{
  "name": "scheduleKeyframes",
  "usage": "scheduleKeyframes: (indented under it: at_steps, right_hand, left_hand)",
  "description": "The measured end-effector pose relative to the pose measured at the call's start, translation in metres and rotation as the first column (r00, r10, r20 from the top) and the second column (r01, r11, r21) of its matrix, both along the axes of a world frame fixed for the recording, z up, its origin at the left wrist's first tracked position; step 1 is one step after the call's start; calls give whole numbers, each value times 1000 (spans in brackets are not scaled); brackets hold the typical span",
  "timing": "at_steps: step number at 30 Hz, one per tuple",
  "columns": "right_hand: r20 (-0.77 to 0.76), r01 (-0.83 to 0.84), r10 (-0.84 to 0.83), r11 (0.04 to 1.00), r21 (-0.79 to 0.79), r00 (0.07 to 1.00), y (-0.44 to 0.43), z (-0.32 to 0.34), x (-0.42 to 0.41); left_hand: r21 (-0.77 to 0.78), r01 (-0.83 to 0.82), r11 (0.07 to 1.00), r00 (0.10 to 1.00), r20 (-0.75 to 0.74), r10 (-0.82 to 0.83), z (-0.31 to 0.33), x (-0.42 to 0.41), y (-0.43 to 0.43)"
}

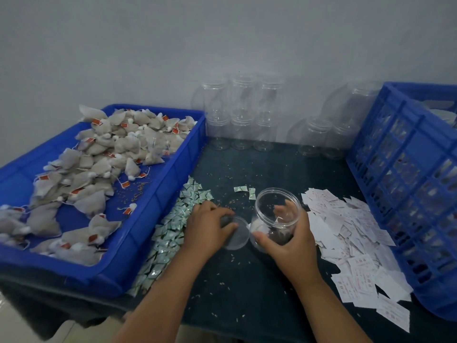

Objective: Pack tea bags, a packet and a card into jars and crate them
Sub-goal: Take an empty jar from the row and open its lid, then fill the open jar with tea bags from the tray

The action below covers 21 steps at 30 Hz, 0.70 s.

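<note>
Right hand (pixel 289 246) grips the jar (pixel 270 206), left hand (pixel 206 227) holds a lid (pixel 239 237); print on cards (pixel 358 246) illegible.

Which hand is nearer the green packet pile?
Left. The left hand sits at the edge of the packet pile, holding the lid; the right hand grips the jar, farther right.

We face a plain, pale grey wall (pixel 148 45) filling the view from 9 through 12 to 3 o'clock. Below it the counter (pixel 247 280) wears a dark cloth (pixel 61 310) that hangs over its edge at 7 o'clock, where what may be pale floor (pixel 12 325) shows. The light is dim and even.
</note>
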State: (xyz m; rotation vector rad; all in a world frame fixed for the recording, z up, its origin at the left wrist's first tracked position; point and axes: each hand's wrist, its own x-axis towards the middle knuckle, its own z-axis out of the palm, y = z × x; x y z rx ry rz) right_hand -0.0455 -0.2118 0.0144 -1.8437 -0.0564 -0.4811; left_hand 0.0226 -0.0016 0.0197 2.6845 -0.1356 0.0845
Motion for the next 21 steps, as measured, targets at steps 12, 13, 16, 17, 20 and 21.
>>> scheduleKeyframes:
  at_steps: [12, 13, 16, 17, 20, 21]
  right_hand:
    - [-50, 6, -6, 1000, 14, 999, 0, -1, -3]
    - [-49, 2, -1, 1000, 11, 999, 0, 0, -3]
    - [-55, -6, 6, 1000, 8, 998, 3, 3, -5]
    - [-60, -6, 7, 1000, 10, 998, 4, 4, -6]
    - [-74, -12, 12, 1000, -1, 997, 5, 6, -6]
    - [-84, -12, 12, 1000, 3, 996, 5, 7, -6]
  left_hand:
    - [-34, 76, 997, 990, 125, -71, 74, -20, 1]
    - [-35, 95, 995, 987, 131, -90, 89, -23, 9]
    - [-56, 103, 993, 989, 117, -96, 131, -27, 48]
    - [-73, 77, 994, 994, 86, -71, 141, -24, 66]
    - [59, -83, 995, 994, -73, 87, 160, -8, 125]
    - [229, -115, 967, 976, -157, 153, 160, -2, 145]
